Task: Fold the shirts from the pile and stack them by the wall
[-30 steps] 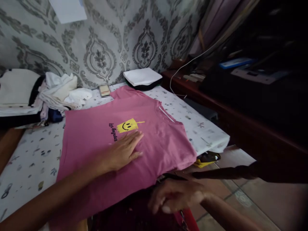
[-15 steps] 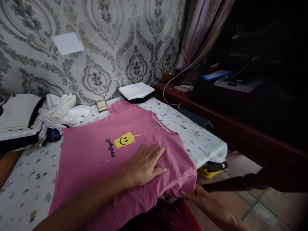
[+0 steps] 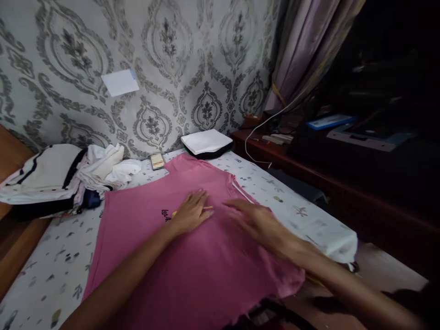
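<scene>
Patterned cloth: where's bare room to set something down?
Right: between pink shirt and dark red furniture. Left: between shirt hem and wooden edge. Crowded: far side (clothes pile, folded stack) and mid-shirt (left hand, right hand).

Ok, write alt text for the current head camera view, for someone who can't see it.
A pink T-shirt lies spread on a patterned white cover, left hand partly covering its print, right hand blurred near the neckline. Beyond are a clothes pile and a folded white item near patterned wallpaper.
</scene>
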A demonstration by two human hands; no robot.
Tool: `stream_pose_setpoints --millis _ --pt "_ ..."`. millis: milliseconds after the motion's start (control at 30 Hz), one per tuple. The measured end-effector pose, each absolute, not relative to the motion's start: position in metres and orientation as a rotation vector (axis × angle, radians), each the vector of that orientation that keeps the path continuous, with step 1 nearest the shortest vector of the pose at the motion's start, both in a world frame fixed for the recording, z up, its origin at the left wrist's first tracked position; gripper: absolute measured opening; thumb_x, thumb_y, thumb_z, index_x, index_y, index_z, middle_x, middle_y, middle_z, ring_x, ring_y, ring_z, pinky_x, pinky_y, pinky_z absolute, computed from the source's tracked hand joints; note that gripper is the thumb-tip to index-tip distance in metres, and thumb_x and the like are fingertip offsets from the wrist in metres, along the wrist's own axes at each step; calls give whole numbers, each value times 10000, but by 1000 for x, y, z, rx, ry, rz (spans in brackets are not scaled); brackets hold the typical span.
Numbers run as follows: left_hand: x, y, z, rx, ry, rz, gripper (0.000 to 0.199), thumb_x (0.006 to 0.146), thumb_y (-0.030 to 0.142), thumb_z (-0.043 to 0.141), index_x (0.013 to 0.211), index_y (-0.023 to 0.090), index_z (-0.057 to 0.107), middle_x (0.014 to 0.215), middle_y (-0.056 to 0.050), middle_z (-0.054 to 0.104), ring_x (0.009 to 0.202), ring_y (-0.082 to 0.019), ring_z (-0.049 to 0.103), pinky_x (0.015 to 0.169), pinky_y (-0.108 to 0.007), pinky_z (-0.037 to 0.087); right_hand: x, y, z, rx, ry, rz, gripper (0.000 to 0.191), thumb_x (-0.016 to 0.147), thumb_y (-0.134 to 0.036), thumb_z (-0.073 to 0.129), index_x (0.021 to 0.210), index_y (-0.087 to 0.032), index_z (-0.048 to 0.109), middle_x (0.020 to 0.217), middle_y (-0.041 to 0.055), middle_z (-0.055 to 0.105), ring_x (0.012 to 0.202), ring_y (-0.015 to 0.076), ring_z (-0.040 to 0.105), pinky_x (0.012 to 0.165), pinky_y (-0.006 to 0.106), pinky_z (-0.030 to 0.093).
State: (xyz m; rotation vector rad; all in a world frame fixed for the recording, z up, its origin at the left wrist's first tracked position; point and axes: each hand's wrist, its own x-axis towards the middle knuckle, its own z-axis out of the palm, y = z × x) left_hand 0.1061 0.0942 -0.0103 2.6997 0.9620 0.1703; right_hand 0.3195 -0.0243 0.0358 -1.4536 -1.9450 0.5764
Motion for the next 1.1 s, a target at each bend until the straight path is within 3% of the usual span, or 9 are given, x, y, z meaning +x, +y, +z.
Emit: stream_pose_setpoints --millis 67,167,300,400,567,733,800,933,1100 --pt "99 105 -18 2766 925 210 579 1013 424 388 1522 149 360 1603 -162 341 1519 -270 231 1237 -525 171 274 33 31 -1363 -2178 554 570 965 -485 430 1427 -159 506 1519 163 476 1378 314 468 1124 487 397" --pt "75 118 -23 2784 1074 204 561 1007 382 393 1526 169 365 1601 -153 349 1515 -270 243 1226 -545 180 232 101 5 -1358 -2395 486 616 988 -486 390 1440 -75 475 1518 210 460 1431 306 396 1181 470 315" --pt "14 139 -20 2648 1476 148 598 1028 482 294 1555 202 312 1626 -110 303 1520 -250 237 1217 -539 204 254 152 -25 -1496 -2450 263 659 1000 -536 333 1483 -101 442 1567 189 395 1483 317 301 1212 507 220" --pt "-33 153 -19 2571 1694 123 612 1025 517 265 1544 203 344 1624 -92 308 1524 -246 220 1217 -521 210 303 173 -32 -1761 -2384 158 672 1005 -541 286 1513 -116 400 1606 165 333 1502 294 260 1216 471 217" --pt "-65 163 -23 2523 1846 131 601 1028 489 270 1533 177 365 1620 -99 307 1521 -253 224 1217 -516 214 349 192 -28 -2015 -2258 -29 538 1017 -451 294 1448 -169 452 1548 148 439 1426 270 394 1152 471 322" --pt "-62 162 -25 2562 1856 160 572 1026 463 298 1509 178 410 1600 -103 353 1509 -247 265 1216 -507 226 322 202 -11 -2006 -2194 -205 397 988 -301 382 1217 -80 619 1334 218 575 1275 331 488 1083 479 347" --pt "-62 161 -25 2564 1847 191 561 1026 456 306 1500 182 425 1595 -111 365 1503 -250 282 1210 -517 239 302 209 -1 -1927 -2232 -179 389 996 -242 345 1212 -76 622 1326 227 560 1253 345 492 1046 470 373" --pt "-63 160 -26 2563 1804 291 535 1026 445 315 1472 189 463 1580 -129 391 1488 -254 317 1202 -529 250 261 240 12 -1854 -2343 33 368 1004 -183 334 1249 -124 602 1380 200 523 1090 289 618 930 397 472" --pt "-65 158 -25 2540 1786 366 507 1024 419 331 1436 178 500 1553 -133 441 1469 -251 354 1206 -522 254 222 301 18 -2065 -2225 193 365 950 -206 574 1303 -113 569 1353 212 543 1091 281 638 899 401 529"
